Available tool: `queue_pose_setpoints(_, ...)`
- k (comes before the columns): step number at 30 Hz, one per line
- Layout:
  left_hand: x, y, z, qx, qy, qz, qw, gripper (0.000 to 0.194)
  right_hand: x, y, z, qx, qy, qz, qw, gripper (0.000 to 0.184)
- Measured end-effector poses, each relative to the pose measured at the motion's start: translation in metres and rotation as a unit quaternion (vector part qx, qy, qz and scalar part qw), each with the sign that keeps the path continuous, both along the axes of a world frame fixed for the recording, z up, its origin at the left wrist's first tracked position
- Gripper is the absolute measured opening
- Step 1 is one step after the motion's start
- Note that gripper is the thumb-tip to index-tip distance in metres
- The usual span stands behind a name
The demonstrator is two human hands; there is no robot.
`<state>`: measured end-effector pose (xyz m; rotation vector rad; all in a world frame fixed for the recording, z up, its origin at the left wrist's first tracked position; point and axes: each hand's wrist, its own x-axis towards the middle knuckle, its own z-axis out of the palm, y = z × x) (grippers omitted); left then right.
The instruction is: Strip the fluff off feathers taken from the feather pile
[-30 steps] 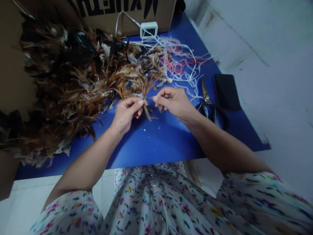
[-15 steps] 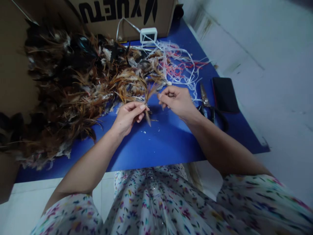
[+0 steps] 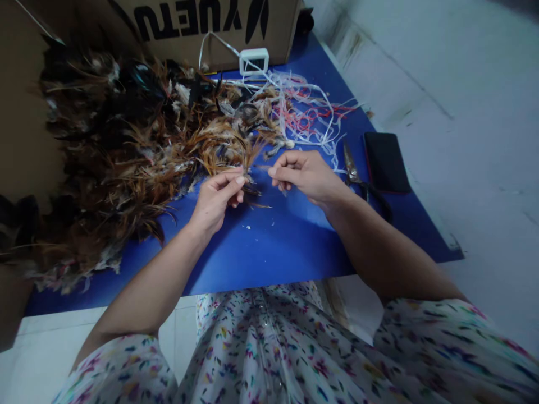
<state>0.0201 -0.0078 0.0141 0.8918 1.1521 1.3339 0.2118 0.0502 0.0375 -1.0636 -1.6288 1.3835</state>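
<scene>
Table (image 3: 273, 252) bears the feather pile (image 3: 138, 151). Left hand (image 3: 218, 199), thumb to finger, pinches the tuft (image 3: 248, 178) just beside the pile; right hand (image 3: 297, 175) pinches a thin feather (image 3: 261, 167). Tangling with the pile could pull the tuft apart; a slack pinch could drop the feather. Since the earlier frame, the tuft's lower plumes (image 3: 253, 191) have swung away from the near edge.

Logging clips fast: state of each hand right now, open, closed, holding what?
Left hand: closed, pinching a small feather bunch.
Right hand: closed, pinching a thin, wispy feather.
</scene>
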Motion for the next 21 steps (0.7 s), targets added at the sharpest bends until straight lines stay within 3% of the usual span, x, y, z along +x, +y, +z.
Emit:
queue_pose_setpoints(9,0.0010,-0.0011,0.0044,-0.001,0.018,-0.015,1.000,0.030,0.0006,-0.0050,0.0040,-0.015,-0.008,0.059,0.998,0.028)
queue_pose_setpoints(21,0.0005,-0.0005,-0.0003,0.004,0.039,-0.032,0.999,0.030,-0.0006,-0.0077,0.0047,-0.028,-0.008,0.087,0.996,0.030)
